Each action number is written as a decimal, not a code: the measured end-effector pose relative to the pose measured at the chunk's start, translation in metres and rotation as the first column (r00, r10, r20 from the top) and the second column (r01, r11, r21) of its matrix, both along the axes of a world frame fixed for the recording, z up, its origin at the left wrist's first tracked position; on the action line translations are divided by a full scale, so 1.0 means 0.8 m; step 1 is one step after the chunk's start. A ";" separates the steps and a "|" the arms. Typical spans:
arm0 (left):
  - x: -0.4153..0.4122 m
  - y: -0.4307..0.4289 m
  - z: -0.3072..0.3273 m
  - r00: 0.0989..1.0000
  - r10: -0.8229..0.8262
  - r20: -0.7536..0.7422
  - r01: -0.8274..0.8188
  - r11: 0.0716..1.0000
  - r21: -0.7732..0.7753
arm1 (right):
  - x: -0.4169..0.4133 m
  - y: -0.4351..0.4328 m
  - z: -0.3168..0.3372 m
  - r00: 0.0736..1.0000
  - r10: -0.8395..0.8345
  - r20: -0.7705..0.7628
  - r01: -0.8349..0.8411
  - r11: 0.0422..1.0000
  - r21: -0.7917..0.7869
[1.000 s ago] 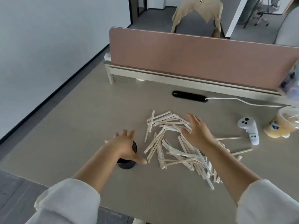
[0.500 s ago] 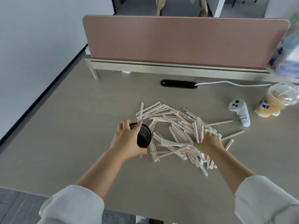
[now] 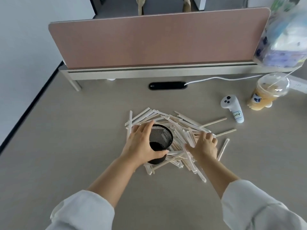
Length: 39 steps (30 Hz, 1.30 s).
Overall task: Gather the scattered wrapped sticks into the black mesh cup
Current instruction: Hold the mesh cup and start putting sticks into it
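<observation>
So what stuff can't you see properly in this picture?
All in the head view:
- The black mesh cup: the left hand wraps its near side.
- The wrapped sticks: the right hand covers some, so whether it grips any is unclear.
- The label on the white controller: too small to read.
- The plastic bag: blurred and cut off by the right edge.
</observation>
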<state>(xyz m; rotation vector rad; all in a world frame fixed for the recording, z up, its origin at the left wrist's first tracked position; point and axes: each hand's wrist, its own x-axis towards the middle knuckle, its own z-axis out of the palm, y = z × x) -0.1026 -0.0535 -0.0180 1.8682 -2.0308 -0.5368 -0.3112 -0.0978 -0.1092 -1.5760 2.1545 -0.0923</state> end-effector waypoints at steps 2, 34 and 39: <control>0.000 -0.006 0.000 0.999 0.002 -0.034 -0.001 1.000 0.019 | 0.001 -0.007 0.000 0.999 -0.029 -0.018 0.030 0.998 0.053; 0.011 -0.032 -0.010 0.975 -0.040 -0.218 0.050 0.998 0.041 | -0.018 -0.051 0.026 0.950 -0.087 0.300 0.067 0.995 0.077; 0.013 -0.031 -0.006 0.984 -0.076 -0.164 0.081 0.997 0.021 | -0.019 -0.049 0.032 0.902 -0.089 0.423 0.060 0.995 0.081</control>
